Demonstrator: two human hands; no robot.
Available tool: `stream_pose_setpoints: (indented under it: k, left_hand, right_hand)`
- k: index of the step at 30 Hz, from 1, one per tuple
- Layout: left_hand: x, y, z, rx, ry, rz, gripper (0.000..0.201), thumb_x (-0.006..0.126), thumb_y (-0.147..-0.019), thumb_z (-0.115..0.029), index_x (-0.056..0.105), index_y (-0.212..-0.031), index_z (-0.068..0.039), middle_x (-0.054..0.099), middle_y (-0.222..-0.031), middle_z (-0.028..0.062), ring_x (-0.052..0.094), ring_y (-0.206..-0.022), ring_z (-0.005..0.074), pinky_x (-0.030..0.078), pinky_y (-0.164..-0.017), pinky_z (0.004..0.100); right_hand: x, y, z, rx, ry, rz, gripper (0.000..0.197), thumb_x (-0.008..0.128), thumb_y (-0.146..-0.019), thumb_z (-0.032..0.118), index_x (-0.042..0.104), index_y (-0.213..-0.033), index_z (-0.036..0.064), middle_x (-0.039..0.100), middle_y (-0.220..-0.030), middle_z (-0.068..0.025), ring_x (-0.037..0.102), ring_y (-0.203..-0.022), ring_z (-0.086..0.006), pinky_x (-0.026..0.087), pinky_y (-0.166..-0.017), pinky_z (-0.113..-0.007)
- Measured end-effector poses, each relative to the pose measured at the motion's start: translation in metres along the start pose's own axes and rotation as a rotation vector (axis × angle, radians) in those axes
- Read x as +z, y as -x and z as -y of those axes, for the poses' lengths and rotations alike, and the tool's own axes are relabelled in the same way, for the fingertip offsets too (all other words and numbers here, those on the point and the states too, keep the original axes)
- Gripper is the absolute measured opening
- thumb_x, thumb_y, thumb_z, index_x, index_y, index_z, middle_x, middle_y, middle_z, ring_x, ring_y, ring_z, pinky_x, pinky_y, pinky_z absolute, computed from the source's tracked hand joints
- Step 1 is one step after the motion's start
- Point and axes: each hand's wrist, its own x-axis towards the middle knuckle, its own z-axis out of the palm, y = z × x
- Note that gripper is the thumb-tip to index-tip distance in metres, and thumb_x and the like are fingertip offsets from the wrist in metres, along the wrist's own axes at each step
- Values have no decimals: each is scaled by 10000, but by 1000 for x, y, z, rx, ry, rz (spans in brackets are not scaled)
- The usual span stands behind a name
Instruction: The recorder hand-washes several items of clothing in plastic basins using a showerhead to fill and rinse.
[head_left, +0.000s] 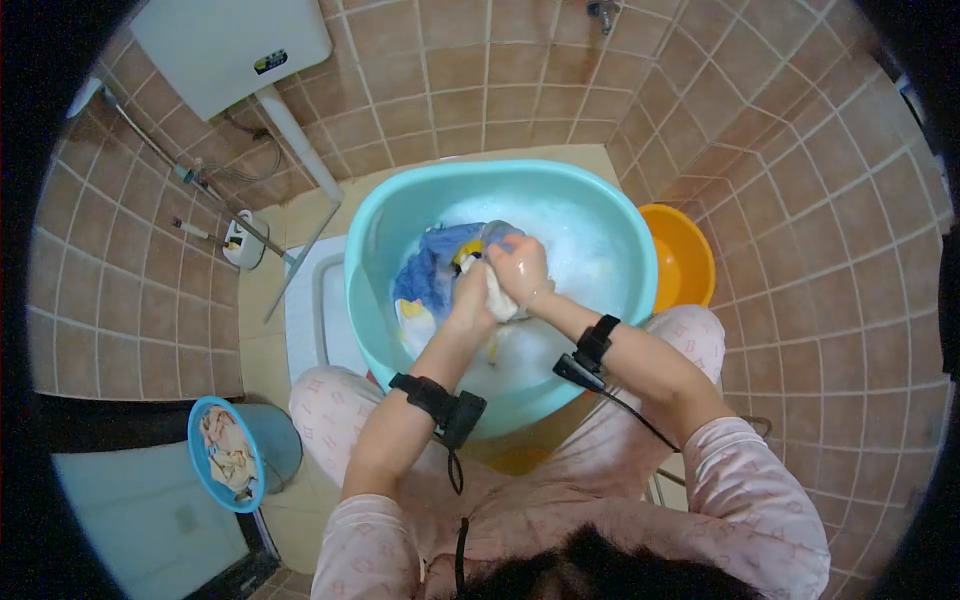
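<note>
Both of my hands are over a big light-blue tub (368, 290) of sudsy water. A wet garment (432, 262) in blue, white and yellow lies partly in the foam, its blue part spread to the left. My left hand (474, 292) is closed around a white part of this garment. Close beside it, my right hand (520, 266) grips the bunched cloth, fingers curled. The fingertips of both hands are partly hidden by the cloth and by each other. White suds (590, 270) cover the water on the right.
An orange basin (685, 262) stands right of the tub. At lower left is a blue bucket (277, 447) with clothes (228, 455) inside. A white squat toilet (303, 310), a toilet brush holder (244, 240) and pipes are on the left. Black straps with cables circle both forearms.
</note>
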Motion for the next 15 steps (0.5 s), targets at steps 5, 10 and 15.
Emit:
stream_pose_setpoints:
  k: [5,10,15]
  left_hand:
    - [-17,16,-3,86,26,48,230,432,-891,-204,506,-1065,-74,577,-997,85,594,-859,229,502,-749,347]
    - [1,12,4,-18,15,-17,240,379,-908,-226,511,-1070,-108,574,-1014,82,571,-926,238,474,-795,363]
    - [-60,-9,10,186,-203,226,248,427,-896,-220,512,-1078,-74,571,-1008,76,578,-914,219,487,-784,346]
  right_hand:
    - [-11,22,48,49,25,385,264,570,-686,203,565,-653,-58,511,-606,-275,527,-501,-321,410,-521,-408]
    - [-3,-1,14,28,34,237,248,564,-680,185,531,-621,-53,484,-596,-278,469,-471,-357,399,-491,-408]
    - [0,40,49,-96,-5,241,261,571,-677,216,546,-586,-27,528,-597,-254,506,-535,-416,421,-529,-455]
